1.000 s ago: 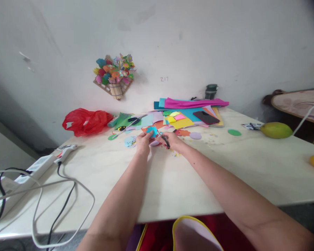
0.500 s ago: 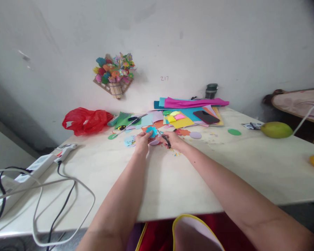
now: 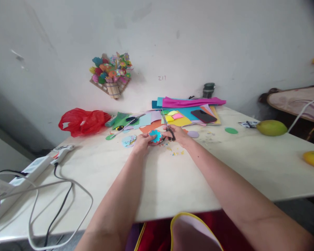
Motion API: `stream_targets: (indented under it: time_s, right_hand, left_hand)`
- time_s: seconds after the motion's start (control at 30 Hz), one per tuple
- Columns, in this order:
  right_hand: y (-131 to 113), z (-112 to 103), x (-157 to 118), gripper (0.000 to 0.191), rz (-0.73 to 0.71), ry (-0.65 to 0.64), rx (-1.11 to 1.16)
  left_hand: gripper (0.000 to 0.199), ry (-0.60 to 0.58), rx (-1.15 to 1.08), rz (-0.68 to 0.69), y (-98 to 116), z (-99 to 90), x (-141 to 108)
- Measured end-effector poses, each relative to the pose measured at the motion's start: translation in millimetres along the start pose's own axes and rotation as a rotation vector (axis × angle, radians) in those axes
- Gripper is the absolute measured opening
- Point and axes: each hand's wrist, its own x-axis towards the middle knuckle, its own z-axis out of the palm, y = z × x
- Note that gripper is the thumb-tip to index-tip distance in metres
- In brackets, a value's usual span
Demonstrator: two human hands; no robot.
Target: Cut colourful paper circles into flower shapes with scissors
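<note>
Scissors (image 3: 169,131) have swung away from the blue paper flower (image 3: 156,136) and now point forward. Right hand (image 3: 180,134) grips their handles; left hand (image 3: 142,141) pinches the flower, over the table (image 3: 167,184). Small scraps (image 3: 178,153) lie near. Beyond, coloured sheets (image 3: 186,112) bear a dark phone (image 3: 204,116); farther, a dark cup (image 3: 208,90) stands by the wall (image 3: 157,42).
</note>
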Motion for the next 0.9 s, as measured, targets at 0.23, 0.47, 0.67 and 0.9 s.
stream_targets:
  time_s: [0.23, 0.47, 0.67, 0.9]
  right_hand:
    - [-5.4, 0.8, -4.9, 0.046, -0.006, -0.091, 0.026]
    - [1.6, -1.2, 0.0, 0.041, -0.049, -0.157, -0.003]
    - [7.3, 0.3, 3.9, 0.041, -0.107, -0.138, 0.013]
    - [14.7, 7.0, 8.9, 0.039, -0.128, 0.021, 0.059]
  left_hand:
    - [0.037, -0.147, 0.093, -0.067, -3.5, -0.7, -0.3]
    - [0.039, -0.225, 0.143, -0.092, -1.0, 1.7, -3.0]
    - [0.039, -0.182, 0.117, -0.081, -5.2, -0.4, 0.6]
    - [0.038, -0.081, 0.019, -0.028, -6.8, 3.8, 1.5]
